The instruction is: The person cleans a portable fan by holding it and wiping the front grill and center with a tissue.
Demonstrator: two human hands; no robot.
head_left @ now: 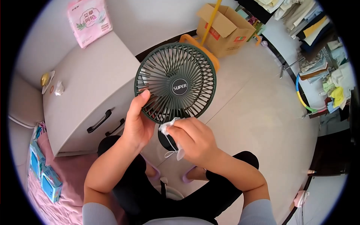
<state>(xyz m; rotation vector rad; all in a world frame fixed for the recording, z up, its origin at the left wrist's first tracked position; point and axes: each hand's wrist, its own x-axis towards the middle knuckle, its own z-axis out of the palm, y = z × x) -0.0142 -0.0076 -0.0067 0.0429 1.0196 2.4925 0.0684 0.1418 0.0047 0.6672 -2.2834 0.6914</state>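
Observation:
A small dark green fan (195, 80) with a round slatted grille and a "SUPER" badge at its centre is held up in front of me. My left hand (138, 122) grips the lower left of its rim, thumb on the front of the grille. In my right hand (195, 140) a crumpled white tissue (165, 127) is pinched between thumb and fingers, against the bottom edge of the grille. Below the grille the fan's dark base (165, 141) shows partly, with a thin white cord loop (171, 153) hanging by it. My right fingers hide part of the base.
Left of me stands a nightstand (93, 71) with black handles, a pink package (90, 22) and a crumpled white tissue (59, 88) on top. Wipe packs (51, 183) lie on the pink bedding (73, 176). Behind the fan is a cardboard box (225, 33); clothes (337, 80) hang at right.

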